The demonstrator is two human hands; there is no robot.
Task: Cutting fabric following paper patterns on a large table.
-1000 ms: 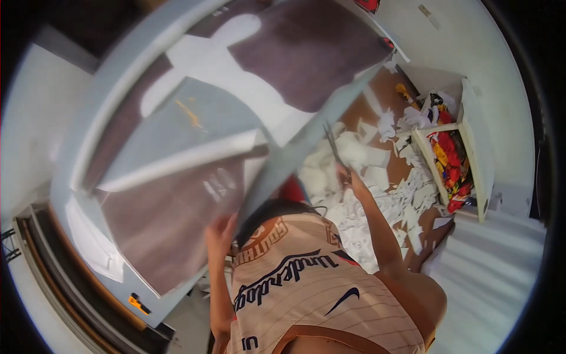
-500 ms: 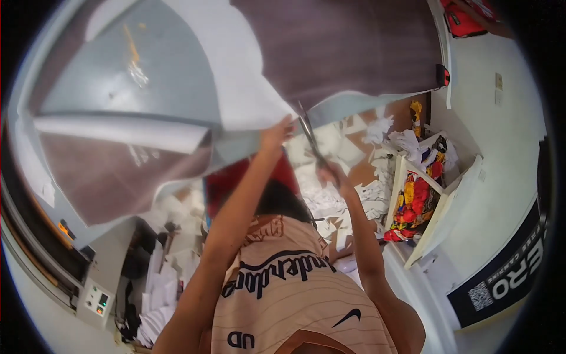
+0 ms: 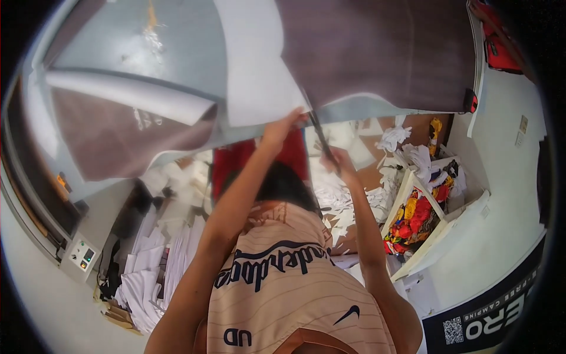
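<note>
My right hand (image 3: 340,164) is wrapped round the handles of long dark scissors (image 3: 319,131), whose blades point up and away at the table's near edge. The blades meet a large brown sheet (image 3: 377,53) along the border of its white margin (image 3: 252,65). Just left of the blades, my left hand (image 3: 284,130) pinches the near edge of that white margin. Further left lies a cut brown piece (image 3: 118,133), its far edge curled over to show a white underside (image 3: 141,97).
The grey-blue table (image 3: 135,41) spans the far side. A black-and-red tape measure (image 3: 470,100) sits at its right edge. White scraps (image 3: 354,200) litter the floor. A wooden-framed bin (image 3: 413,221) of colourful cloth stands right; white rolls (image 3: 141,265) lean at left.
My view has shifted, so the table sits differently. The scissors and my left hand stay close together at the sheet's edge; the blades now lie deeper along the brown border.
</note>
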